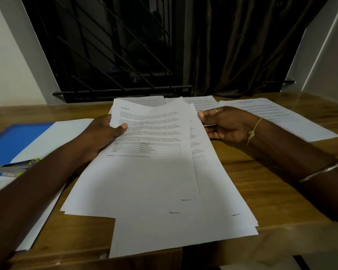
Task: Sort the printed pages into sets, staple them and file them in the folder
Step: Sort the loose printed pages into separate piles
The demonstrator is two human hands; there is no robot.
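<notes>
Left of the fanned stack of printed pages (pixel 144 182), a blue folder (pixel 14 141) lies on the wooden bench (pixel 261 172). A white sheet (pixel 47 137) covers part of it, and a yellow-and-grey stapler (pixel 14 167) rests on top. The left hand (pixel 103 133) grips the stack's upper left edge, thumb on the top page. The right hand (pixel 222 123) pinches its right edge. Right of the stack, a loose page (pixel 281 117) lies flat.

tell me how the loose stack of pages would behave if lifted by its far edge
Probably floppy: the stack of pages is thin sheets, so its near end would sag. Likely to slide apart, since the sheets lie fanned. Probably light enough for the left hand alone.
</notes>
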